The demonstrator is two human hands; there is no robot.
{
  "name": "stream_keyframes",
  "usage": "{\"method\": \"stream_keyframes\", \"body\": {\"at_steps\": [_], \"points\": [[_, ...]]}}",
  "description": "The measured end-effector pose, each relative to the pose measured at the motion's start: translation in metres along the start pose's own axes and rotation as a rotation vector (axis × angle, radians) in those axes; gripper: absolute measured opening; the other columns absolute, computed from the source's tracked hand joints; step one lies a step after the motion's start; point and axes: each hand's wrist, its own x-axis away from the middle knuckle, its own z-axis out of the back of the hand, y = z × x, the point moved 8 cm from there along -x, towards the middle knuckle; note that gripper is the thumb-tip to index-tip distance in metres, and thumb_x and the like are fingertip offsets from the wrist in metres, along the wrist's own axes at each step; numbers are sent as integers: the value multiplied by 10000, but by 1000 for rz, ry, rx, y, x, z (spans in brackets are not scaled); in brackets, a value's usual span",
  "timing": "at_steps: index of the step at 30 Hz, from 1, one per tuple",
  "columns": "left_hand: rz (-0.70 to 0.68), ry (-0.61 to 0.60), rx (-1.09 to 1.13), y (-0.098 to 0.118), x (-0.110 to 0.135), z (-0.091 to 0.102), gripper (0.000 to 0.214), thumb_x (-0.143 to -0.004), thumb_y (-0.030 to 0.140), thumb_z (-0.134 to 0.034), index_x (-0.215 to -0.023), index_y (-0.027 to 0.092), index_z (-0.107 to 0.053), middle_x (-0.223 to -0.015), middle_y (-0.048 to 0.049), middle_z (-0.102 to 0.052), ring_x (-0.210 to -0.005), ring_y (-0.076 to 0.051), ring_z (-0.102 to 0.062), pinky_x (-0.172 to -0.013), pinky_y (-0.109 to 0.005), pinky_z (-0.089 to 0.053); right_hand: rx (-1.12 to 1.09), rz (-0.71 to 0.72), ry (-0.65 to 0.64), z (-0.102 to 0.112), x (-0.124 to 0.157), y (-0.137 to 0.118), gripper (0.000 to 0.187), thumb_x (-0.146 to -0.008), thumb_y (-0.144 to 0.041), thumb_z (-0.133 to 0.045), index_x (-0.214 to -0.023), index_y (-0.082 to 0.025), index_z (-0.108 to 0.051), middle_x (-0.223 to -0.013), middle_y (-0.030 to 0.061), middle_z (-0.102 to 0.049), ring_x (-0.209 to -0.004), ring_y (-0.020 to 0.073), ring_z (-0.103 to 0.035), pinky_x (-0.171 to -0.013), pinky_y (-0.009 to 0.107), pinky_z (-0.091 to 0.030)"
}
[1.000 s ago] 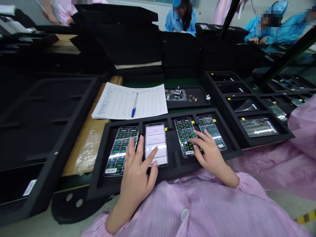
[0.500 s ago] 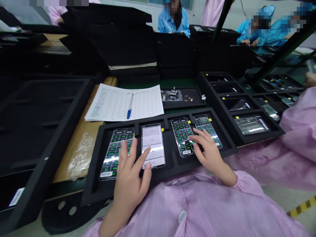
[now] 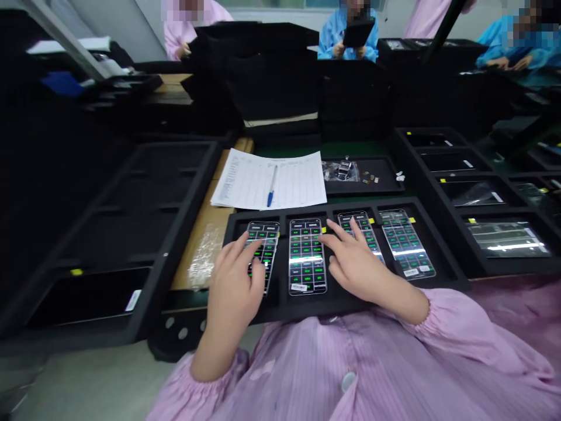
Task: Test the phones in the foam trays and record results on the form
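Observation:
A black foam tray (image 3: 280, 307) in front of me holds several lit phone screens with grids of green text. My left hand (image 3: 236, 280) lies over the leftmost phone (image 3: 268, 251), fingers spread, fingertips at its screen; the palm hides part of it. Beside it the second phone (image 3: 307, 272) lies flat, fully lit. My right hand (image 3: 359, 263) is spread open, its index fingertip at that phone's right edge. Its other fingers lie over the third phone (image 3: 357, 221), partly covering it. The rightmost phone (image 3: 407, 245) lies uncovered. Neither hand grips anything.
Printed sheets (image 3: 245, 181) with a blue pen (image 3: 270, 190) lie behind the tray. A small dark tray (image 3: 385, 184) holds a metal clicker (image 3: 344, 169) and small parts. Foam trays with dark screens flank both sides. Co-workers (image 3: 350, 38) sit beyond black stacks (image 3: 280, 82).
The view has swung left. My right hand has moved from the two right phones toward the second phone. The second phone's screen has changed from white blocks to a green-text grid.

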Motion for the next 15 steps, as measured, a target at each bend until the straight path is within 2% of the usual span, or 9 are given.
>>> {"method": "stream_keyframes", "body": {"at_steps": [4, 8, 11, 15], "points": [[-3, -71, -71, 4, -4, -6, 449, -913, 222, -360, -1163, 107, -714, -1424, -170, -565, -1290, -354, -515, -1101, -561, -437, 2, -7, -74, -17, -12, -12, 455, -876, -111, -386, -1299, -60, -547, -1269, 186, -671, -1475, 327, -337, -1218, 664, -168], [-29, -173, -111, 7, -3, -21, 454, -901, 217, -388, -1223, 116, -692, -1508, -202, -464, -1376, -382, -434, -1079, -566, -450, -25, -9, 50, -6, 0, -4, 425, -892, -121, -381, -1288, -122, -537, -1289, 149, -667, -1472, 295, -352, -1225, 649, -171], [-49, -206, -132, 5, -3, -28, 482, -910, 259, -393, -1292, 111, -647, -1562, -226, -372, -1431, -426, -356, -1093, -605, -417, -14, -45, 197, 17, 22, 20, 394, -909, -141, -384, -1273, -168, -531, -1260, 119, -684, -1444, 300, -402, -1210, 662, -190], [-108, -141, -88, -6, -7, -19, 573, -947, 389, -309, -1295, 54, -617, -1574, -242, -335, -1475, -438, -273, -1183, -604, -294, 46, -254, 496, 64, 66, 85, 348, -880, -148, -420, -1200, -196, -549, -1190, 116, -716, -1299, 307, -566, -1154, 624, -329]]}}
